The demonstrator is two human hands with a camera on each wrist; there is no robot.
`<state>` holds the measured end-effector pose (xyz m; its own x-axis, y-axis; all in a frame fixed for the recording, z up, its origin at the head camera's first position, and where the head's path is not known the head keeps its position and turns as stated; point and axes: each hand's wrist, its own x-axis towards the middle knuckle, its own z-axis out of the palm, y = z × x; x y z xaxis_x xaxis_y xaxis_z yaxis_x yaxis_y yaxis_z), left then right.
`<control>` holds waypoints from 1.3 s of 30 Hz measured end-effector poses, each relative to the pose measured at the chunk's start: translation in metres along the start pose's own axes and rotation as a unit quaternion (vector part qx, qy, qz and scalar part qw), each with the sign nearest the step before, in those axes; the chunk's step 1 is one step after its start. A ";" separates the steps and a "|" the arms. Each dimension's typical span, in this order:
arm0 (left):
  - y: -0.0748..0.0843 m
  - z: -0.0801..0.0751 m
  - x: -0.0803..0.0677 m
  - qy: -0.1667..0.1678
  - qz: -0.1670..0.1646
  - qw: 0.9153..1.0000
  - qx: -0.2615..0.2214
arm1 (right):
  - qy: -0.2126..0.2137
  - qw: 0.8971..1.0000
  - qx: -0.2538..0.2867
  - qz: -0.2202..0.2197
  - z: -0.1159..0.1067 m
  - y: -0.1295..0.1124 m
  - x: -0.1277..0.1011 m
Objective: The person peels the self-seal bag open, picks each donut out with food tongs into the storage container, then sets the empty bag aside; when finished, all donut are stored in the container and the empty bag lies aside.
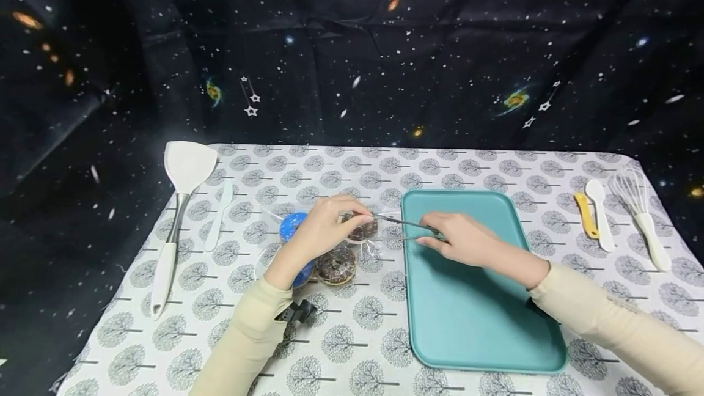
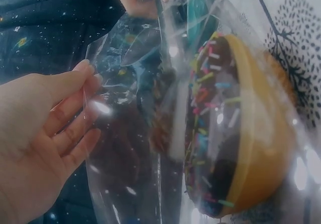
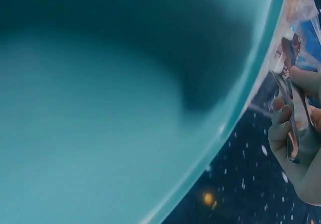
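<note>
In the head view my left hand (image 1: 321,231) pinches the edge of a clear plastic bag (image 2: 118,98) between thumb and fingertips. Inside the bag are a chocolate doughnut (image 1: 337,265) with sprinkles, another chocolate doughnut (image 1: 363,230) and a blue one (image 1: 292,225); a second blue doughnut (image 1: 304,275) is partly hidden by my left wrist. Metal tongs (image 1: 404,222) are held in my right hand (image 1: 462,240) above the tray. Their arms stand apart and point left, with the tips at the bag's opening beside the far chocolate doughnut.
A teal tray (image 1: 484,341) lies under my right hand. To the left are a white spatula (image 1: 189,167) and a pale plastic knife (image 1: 219,219). On the right lie a yellow utensil (image 1: 586,216), a white spoon (image 1: 601,216) and a whisk (image 1: 640,219). A tree-patterned cloth (image 1: 368,335) covers the table.
</note>
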<state>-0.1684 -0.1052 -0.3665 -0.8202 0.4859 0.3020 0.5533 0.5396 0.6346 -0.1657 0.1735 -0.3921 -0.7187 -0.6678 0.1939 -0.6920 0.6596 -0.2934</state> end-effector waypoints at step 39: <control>-0.002 0.005 0.000 -0.002 0.001 1.000 -0.001 | -0.005 0.984 -0.014 0.178 -0.028 0.064 -0.088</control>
<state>-0.1684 -0.1026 -0.3711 -0.8185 0.4893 0.3010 0.5549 0.5378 0.6347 -0.1488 0.2837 -0.4020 -0.9155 -0.3952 0.0751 -0.3979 0.8618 -0.3147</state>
